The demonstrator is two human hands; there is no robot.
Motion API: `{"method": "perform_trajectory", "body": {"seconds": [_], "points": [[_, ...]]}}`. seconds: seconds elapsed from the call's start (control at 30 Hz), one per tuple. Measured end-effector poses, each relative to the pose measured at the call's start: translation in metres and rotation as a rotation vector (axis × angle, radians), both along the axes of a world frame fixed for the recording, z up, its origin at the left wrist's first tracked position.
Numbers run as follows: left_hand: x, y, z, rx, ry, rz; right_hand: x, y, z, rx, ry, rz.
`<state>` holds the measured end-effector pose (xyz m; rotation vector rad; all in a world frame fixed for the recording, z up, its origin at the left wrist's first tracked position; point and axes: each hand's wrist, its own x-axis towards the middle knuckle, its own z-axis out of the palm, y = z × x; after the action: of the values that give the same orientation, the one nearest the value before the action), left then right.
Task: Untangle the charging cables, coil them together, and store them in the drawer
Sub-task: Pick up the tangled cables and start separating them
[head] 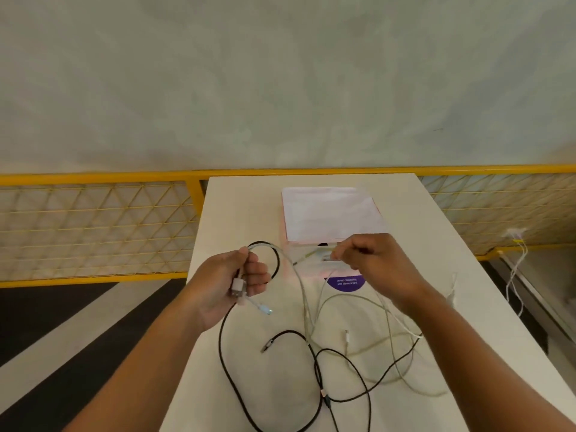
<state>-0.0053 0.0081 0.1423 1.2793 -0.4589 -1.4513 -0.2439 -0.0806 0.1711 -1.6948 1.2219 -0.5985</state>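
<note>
Left hand (237, 283) grips cable ends (black, white) — right hand (371, 255) pinches white cable (307, 307) above table (237, 213).

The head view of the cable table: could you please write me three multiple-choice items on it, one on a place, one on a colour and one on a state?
1. Where is the purple sticker?
A) on the table, just nearer than the white box
B) on the wall
C) on the floor

2. What colour is the railing behind the table?
A) red
B) yellow
C) blue

3. What is the left hand doing?
A) lying flat on the table
B) hanging empty
C) gripping the cables by their plugs

Key:
1 A, the sticker lies on the tabletop before the box.
2 B, its bars are yellow.
3 C, its fingers curl round plugs and a loop.
</note>
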Motion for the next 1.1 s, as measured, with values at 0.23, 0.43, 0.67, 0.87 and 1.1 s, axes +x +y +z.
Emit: {"method": "perform_trajectory", "body": {"seconds": [0.23, 0.43, 0.67, 0.87, 1.1], "points": [[-0.008, -0.006, 0.014, -0.104, -0.028, -0.116, 0.023, 0.031, 0.026, -0.046, 0.167, 0.230], [-0.014, 0.000, 0.023, -0.142, -0.096, -0.287, 0.047, 0.043, 0.018, -0.114, 0.229, 0.267], [-0.015, 0.000, 0.028, -0.151, -0.063, -0.384, 0.056, 0.046, 0.014, -0.242, 0.124, 0.083], [-0.024, -0.013, 0.027, -0.061, -0.063, -0.323, 0.055, 0.040, 0.010, -0.424, 0.129, 0.023], [-0.044, -0.030, 0.029, -0.028, 0.016, -0.147, 0.050, 0.053, 0.016, -0.276, 0.112, -0.020]]}}
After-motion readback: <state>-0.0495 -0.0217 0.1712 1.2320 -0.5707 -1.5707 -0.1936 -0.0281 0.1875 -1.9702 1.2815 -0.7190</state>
